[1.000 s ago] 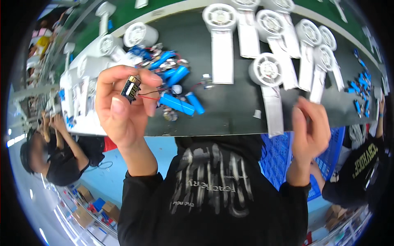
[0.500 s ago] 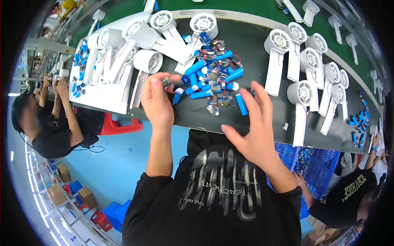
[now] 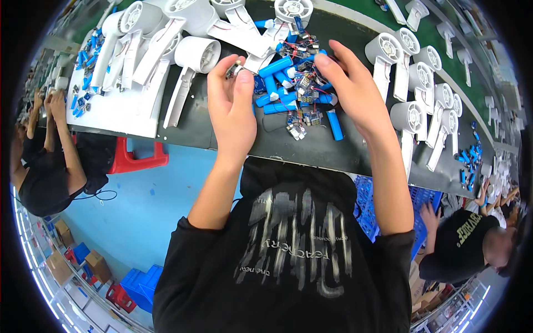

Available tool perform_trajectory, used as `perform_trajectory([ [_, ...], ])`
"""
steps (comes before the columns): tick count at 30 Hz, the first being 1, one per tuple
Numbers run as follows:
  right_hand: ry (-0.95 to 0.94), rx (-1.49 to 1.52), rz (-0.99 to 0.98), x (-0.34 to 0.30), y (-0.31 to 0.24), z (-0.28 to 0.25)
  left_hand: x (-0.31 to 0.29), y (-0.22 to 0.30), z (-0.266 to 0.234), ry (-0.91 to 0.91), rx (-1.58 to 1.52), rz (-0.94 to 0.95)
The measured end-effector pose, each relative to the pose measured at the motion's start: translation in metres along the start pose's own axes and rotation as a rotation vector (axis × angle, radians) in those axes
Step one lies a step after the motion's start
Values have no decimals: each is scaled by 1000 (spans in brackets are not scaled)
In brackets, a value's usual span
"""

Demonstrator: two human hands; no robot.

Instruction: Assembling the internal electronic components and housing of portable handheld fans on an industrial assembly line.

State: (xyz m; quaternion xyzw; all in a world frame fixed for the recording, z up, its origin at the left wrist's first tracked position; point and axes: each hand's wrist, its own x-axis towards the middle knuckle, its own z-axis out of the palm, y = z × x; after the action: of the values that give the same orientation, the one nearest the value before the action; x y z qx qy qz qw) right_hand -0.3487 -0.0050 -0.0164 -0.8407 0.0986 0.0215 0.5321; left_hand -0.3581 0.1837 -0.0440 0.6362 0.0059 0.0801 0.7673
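Note:
My left hand (image 3: 233, 111) is closed, pinching a small circuit board (image 3: 236, 70) between thumb and fingers just left of the pile. A blue battery end shows below that hand, partly hidden by it. Over the pile's right side is my right hand (image 3: 355, 83), its thumb and fingers apart. The thumb tip is by a blue battery; whether it touches I cannot tell. The pile mixes blue cylindrical batteries (image 3: 276, 67) with small wired circuit boards (image 3: 304, 83). One loose battery (image 3: 335, 125) lies at the pile's near right.
White handheld fan bodies (image 3: 191, 58) lie left of the pile, several on a white sheet (image 3: 139, 119). More fans (image 3: 408, 116) stand in rows at right on the dark tabletop (image 3: 194, 136). A blue crate (image 3: 425, 200) and a red stool (image 3: 141, 158) are below. Co-workers (image 3: 466, 238) sit either side.
My right hand has moved up and over the pile's right side. My left hand has shifted right, still pinching the circuit board. The whole view has shifted slightly.

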Motion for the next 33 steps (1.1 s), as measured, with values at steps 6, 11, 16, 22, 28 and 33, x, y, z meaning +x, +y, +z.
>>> perform_trajectory([
  [6, -95, 8, -48, 11, -3, 11, -23, 4, 20, -49, 22, 41],
  [11, -81, -95, -108, 12, 5, 10, -37, -3, 27, -64, 347, 133],
  [16, -190, 26, -77, 10, -6, 2, -34, -3, 41, -54, 477, 193],
  [22, -259, -18, -30, 12, -16, -5, -25, 1, 40, -116, 534, 171],
  [28, -281, 16, -1, 20, -14, 2, -21, -7, 55, -105, 590, 305],
  [33, -348, 177, 11, 27, -13, 7, -20, -10, 67, -34, 574, 324],
])
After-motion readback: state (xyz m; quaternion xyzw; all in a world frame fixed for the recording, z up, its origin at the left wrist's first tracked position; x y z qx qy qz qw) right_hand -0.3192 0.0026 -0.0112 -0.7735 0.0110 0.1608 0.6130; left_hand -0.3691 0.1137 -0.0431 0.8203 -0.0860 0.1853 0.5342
